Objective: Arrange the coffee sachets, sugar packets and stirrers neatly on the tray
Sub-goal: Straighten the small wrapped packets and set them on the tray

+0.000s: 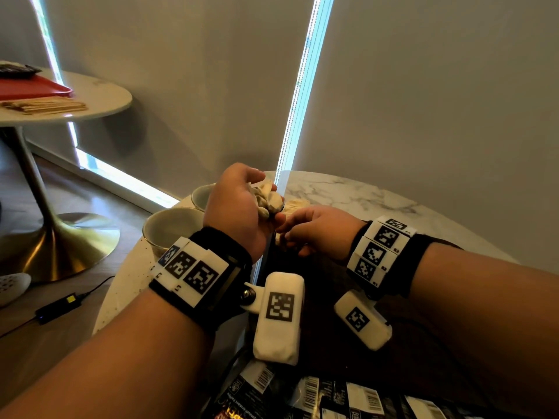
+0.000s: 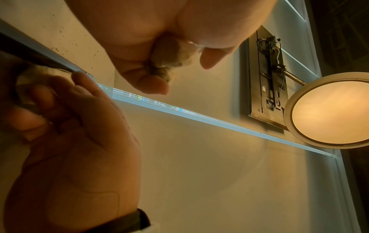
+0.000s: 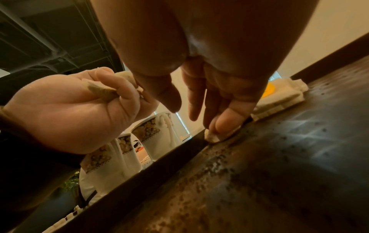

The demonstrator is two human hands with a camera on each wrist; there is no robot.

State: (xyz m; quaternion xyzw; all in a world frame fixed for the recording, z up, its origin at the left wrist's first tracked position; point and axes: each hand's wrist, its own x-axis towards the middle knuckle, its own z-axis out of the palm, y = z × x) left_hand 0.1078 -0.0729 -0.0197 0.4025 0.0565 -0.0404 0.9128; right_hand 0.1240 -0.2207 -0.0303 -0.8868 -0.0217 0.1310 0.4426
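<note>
Round marble table (image 1: 348,192) fills the near scene, with a dark tray (image 1: 329,297) on it under both forearms; the tray floor looks speckled with brown grit in the right wrist view. Second round table (image 1: 99,95) far left, well apart, carrying a red tray (image 1: 33,87) and a bundle of wooden stirrers (image 1: 45,105) just beside it. Two patterned white cups (image 1: 169,228) stand on the near table just left of the dark tray's edge. Coffee sachets (image 1: 332,397), dark with barcode labels, lie heaped at the tray's near end, bottom of the head view. Left hand (image 1: 239,210) is raised over the tray edge, fingers curled tight around a crumpled wad of pale sugar packets (image 1: 267,196). Right hand (image 1: 317,229) is low beside it, fingers mostly straight, fingertips (image 3: 225,124) pressing a small pale packet (image 3: 212,138) against the tray's inner edge; whether it is pinched, cannot tell. A folded cloth (image 3: 279,97) lies beyond the tray.
</note>
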